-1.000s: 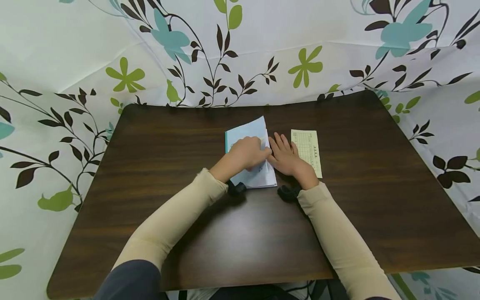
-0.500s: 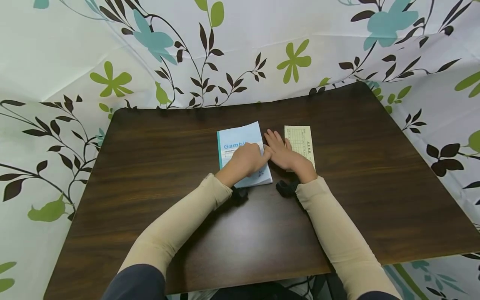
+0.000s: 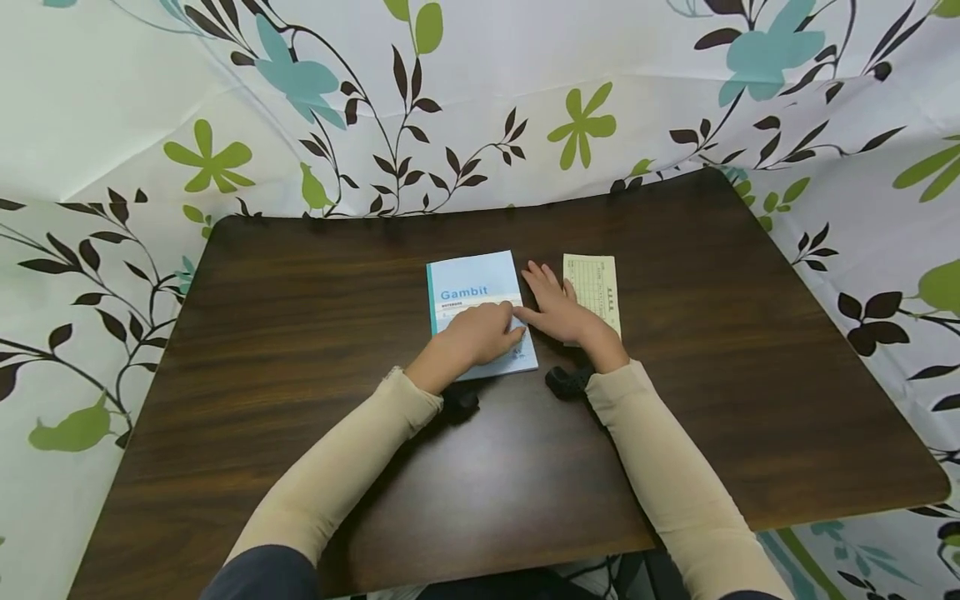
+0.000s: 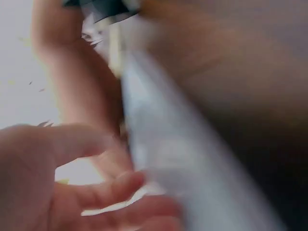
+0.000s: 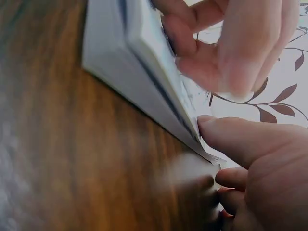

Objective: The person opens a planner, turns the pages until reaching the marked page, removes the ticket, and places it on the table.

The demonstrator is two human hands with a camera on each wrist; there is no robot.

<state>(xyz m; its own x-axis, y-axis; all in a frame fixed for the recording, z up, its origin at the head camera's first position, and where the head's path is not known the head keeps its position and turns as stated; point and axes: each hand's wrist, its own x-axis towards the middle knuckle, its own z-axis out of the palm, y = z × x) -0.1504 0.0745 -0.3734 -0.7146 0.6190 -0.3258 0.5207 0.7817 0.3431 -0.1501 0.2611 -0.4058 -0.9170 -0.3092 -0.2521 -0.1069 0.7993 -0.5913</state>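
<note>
A light blue notebook (image 3: 472, 275) with a teal spine and the word "Gambit" lies closed on the dark wooden table. Over its lower half my left hand (image 3: 476, 337) rests with loosely bent fingers, which touch the cover near its right edge. My right hand (image 3: 566, 312) lies beside that edge, fingers spread, its thumb reaching the notebook. The right wrist view shows the right thumb (image 5: 231, 134) against the edge of the page block, with the left fingers (image 5: 250, 43) above the cover. In the left wrist view the notebook (image 4: 168, 144) is blurred.
A yellow printed slip (image 3: 600, 283) with a grid lies just right of the notebook, partly covered by the right hand. Black wrist gear (image 3: 567, 382) sits below the right wrist. A leaf-patterned curtain (image 3: 480, 100) hangs behind the table (image 3: 322, 333).
The notebook's cover, tilted up one second ago, now lies flat with its title showing. My left hand has drawn back slightly from the right edge; the right hand stays beside it.
</note>
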